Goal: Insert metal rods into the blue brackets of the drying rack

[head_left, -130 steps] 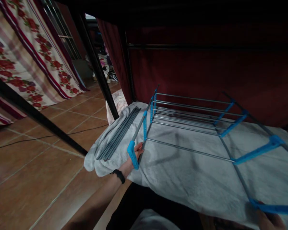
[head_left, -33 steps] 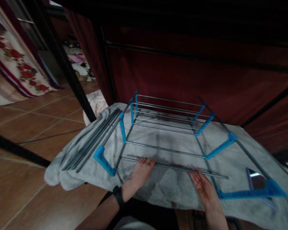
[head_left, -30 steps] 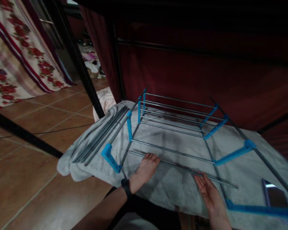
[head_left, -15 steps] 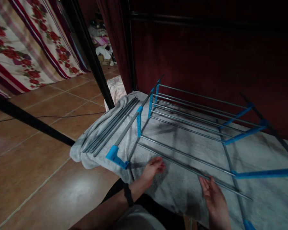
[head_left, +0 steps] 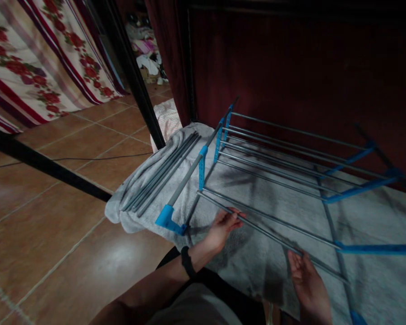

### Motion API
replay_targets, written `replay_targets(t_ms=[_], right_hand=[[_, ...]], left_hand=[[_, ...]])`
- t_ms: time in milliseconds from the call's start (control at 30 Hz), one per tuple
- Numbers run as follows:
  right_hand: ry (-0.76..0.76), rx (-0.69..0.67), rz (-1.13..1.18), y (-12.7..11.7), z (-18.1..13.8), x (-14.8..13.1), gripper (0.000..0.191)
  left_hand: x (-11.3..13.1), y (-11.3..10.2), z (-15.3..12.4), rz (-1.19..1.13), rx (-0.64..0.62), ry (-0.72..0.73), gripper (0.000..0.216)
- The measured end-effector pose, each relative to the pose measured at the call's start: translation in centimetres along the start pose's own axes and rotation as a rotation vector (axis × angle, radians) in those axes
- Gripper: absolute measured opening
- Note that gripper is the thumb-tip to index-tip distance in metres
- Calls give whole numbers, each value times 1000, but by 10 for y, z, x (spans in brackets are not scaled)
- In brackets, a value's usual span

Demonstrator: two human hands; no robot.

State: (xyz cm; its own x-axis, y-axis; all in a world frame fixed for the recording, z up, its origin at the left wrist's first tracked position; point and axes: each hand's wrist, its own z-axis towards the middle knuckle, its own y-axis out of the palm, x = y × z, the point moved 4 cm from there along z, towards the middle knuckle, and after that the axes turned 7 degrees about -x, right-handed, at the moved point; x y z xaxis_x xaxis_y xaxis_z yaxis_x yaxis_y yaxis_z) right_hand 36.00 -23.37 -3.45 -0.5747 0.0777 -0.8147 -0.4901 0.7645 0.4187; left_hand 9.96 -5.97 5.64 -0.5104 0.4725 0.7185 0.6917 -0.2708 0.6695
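Observation:
A loose grey metal rod (head_left: 267,233) slants across in front of me, held in both hands. My left hand (head_left: 225,225) pinches it left of its middle. Near its right end, my right hand (head_left: 304,275) has its fingers closed round it. Beyond lies a rack frame (head_left: 187,176) of grey tubes joined by blue plastic brackets (head_left: 202,174), with several thin rods spanning it. The rod's far left end is close to the nearest upright blue bracket; whether they touch I cannot tell.
Several loose rods (head_left: 162,178) lie bundled at the left on the grey blanket (head_left: 257,266). Black metal posts (head_left: 138,85) stand left of it above a tiled floor (head_left: 64,225). A dark red panel (head_left: 274,67) rises behind the rack, and a floral curtain (head_left: 30,58) hangs far left.
My left hand has moved up to the rod and closed on it. The rod's left end is now nearer the blue bracket. My view has shifted slightly.

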Motion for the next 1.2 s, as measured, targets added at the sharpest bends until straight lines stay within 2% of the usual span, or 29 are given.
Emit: replay_targets(t_ms=[100, 300, 367, 467, 567, 667, 767, 900, 1033, 1200], right_hand=[[33, 101, 75, -5, -4, 0, 13], [65, 107, 142, 1, -9, -10, 14], [76, 94, 213, 16, -11, -13, 16], [93, 19, 302, 52, -23, -14, 20], [131, -144, 300, 92, -40, -12, 14], [197, -328, 235, 122, -58, -13, 16], [259, -438, 177, 136, -73, -25, 20], [76, -393, 158, 141, -82, -58, 25], [-95, -261, 176, 141, -81, -86, 27], [-242, -170, 169, 136, -79, -108, 30]], left_hand=[[3, 14, 1, 28, -45, -1, 37], [12, 55, 7, 150, -182, 58, 37], [15, 71, 8, 189, -219, 95, 35], [19, 91, 8, 247, -254, 162, 36], [26, 106, 8, 329, -271, 235, 39], [46, 117, 14, 419, -281, 325, 38], [77, 132, 22, 498, -297, 445, 40], [102, 159, 23, 690, -412, 488, 44], [87, 178, 20, 940, -588, 511, 37], [36, 175, 26, 1221, -737, 547, 37]])
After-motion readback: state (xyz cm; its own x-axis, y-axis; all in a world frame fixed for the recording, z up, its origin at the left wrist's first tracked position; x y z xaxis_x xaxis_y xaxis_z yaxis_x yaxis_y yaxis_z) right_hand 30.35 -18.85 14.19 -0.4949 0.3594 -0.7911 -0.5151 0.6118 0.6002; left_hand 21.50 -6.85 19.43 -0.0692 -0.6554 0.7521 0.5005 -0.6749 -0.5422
